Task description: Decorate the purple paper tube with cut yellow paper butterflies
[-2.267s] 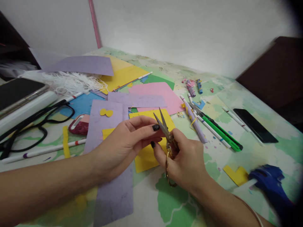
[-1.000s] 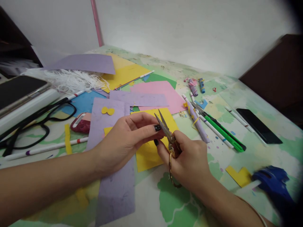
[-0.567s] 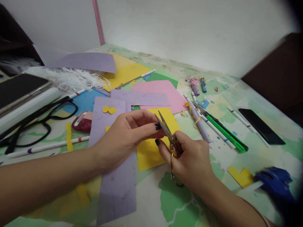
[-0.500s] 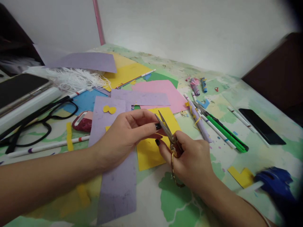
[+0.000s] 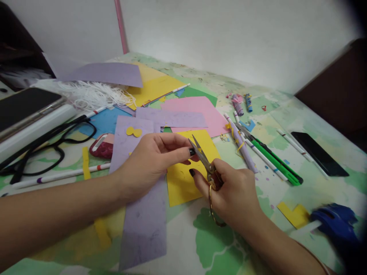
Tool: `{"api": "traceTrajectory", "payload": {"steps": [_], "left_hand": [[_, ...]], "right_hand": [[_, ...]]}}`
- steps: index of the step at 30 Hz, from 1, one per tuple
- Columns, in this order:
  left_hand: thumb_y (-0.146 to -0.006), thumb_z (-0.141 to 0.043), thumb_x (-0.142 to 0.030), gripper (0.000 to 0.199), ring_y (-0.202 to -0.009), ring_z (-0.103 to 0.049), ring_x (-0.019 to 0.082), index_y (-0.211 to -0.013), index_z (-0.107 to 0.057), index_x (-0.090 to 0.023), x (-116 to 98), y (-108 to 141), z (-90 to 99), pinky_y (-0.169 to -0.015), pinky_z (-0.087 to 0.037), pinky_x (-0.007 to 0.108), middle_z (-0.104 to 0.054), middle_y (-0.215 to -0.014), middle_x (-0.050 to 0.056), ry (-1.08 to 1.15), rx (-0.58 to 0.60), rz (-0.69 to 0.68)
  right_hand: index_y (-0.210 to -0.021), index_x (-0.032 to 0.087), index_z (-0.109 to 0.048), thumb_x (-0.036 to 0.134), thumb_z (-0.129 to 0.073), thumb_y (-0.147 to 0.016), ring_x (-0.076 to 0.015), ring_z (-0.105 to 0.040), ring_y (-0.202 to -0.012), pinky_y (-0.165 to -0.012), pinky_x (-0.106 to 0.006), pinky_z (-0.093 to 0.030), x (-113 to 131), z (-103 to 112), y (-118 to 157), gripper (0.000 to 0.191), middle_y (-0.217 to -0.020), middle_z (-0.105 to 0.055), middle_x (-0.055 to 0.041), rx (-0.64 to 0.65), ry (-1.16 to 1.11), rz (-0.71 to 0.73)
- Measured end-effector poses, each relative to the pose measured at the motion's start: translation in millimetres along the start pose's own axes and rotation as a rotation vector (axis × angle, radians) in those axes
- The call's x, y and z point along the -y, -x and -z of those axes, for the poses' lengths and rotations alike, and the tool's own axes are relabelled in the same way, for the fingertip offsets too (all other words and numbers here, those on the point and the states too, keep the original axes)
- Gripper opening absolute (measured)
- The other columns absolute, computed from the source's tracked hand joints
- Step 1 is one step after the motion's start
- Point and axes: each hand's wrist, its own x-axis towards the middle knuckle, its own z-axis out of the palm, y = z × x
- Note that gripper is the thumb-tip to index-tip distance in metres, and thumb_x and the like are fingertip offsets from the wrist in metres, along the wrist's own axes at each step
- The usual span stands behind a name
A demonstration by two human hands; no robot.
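My right hand (image 5: pixel 233 187) is closed around gold-handled scissors (image 5: pixel 207 165), whose blades point up and left, slightly apart. The blade tips reach the fingertips of my left hand (image 5: pixel 160 158), which is closed in a pinch; what it pinches is too small or hidden to make out. Below both hands lies a yellow paper sheet (image 5: pixel 183 187). Under my left wrist, a long lilac paper strip (image 5: pixel 145 236) runs toward the front edge, with a yellow bow-shaped cutout (image 5: pixel 134 132) near its far end.
Right of my hands lie a rolled lilac paper tube (image 5: pixel 243 147), a green cutter (image 5: pixel 275 162) and a black phone (image 5: pixel 319 152). A blue tool (image 5: pixel 334 221) sits at front right. On the left are black glasses (image 5: pixel 57 149), white string (image 5: pixel 100 95) and a maroon-pink object (image 5: pixel 102 146).
The whole view has shifted slightly, with things appearing a little further right. Both hands and the scissors keep nearly the same pose.
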Motion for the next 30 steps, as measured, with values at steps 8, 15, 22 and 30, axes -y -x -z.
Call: {"api": "traceTrajectory", "payload": {"steps": [8, 15, 22, 30], "left_hand": [[-0.08, -0.067, -0.023, 0.011, -0.087, -0.067, 0.017, -0.087, -0.073, -0.019, -0.5, 0.3, 0.3, -0.082, -0.05, 0.027, -0.073, -0.089, 0.003, 0.013, -0.007, 0.016], [-0.08, -0.067, -0.023, 0.01, -0.084, -0.066, 0.015, -0.087, -0.073, -0.019, -0.8, 0.0, 0.0, -0.08, -0.051, 0.026, -0.072, -0.086, 0.003, 0.018, -0.003, 0.018], [-0.079, -0.066, -0.022, 0.007, -0.084, -0.066, 0.018, -0.084, -0.069, -0.017, -1.2, 0.4, -1.2, -0.081, -0.051, 0.03, -0.07, -0.085, 0.003, 0.013, 0.007, 0.008], [-0.081, -0.063, -0.021, 0.005, -0.086, -0.065, 0.019, -0.084, -0.065, -0.018, -3.2, 2.0, -2.2, -0.081, -0.051, 0.032, -0.068, -0.084, 0.002, 0.056, 0.051, 0.053]], "right_hand": [[-0.055, 0.019, -0.037, 0.032, -0.065, -0.075, -0.0033, -0.026, -0.035, -0.038, -0.019, -0.02, -0.8, -0.1, 0.2, 0.037, -0.042, -0.031, 0.01, 0.0, 0.023, -0.001], [-0.055, 0.019, -0.037, 0.032, -0.064, -0.075, -0.0034, -0.026, -0.035, -0.038, -0.019, -0.02, -0.8, 0.0, 0.1, 0.037, -0.042, -0.032, 0.0096, 0.002, 0.016, -0.013], [-0.054, 0.019, -0.036, 0.029, -0.066, -0.073, -0.0026, -0.025, -0.036, -0.038, -0.017, -0.019, 2.4, 1.8, -1.3, 0.037, -0.042, -0.03, 0.0104, 0.029, -0.054, -0.051], [-0.055, 0.02, -0.032, 0.027, -0.065, -0.073, -0.0034, -0.024, -0.037, -0.038, -0.018, -0.019, 5.9, 3.7, -2.3, 0.038, -0.042, -0.028, 0.011, 0.057, -0.121, -0.076]]}}
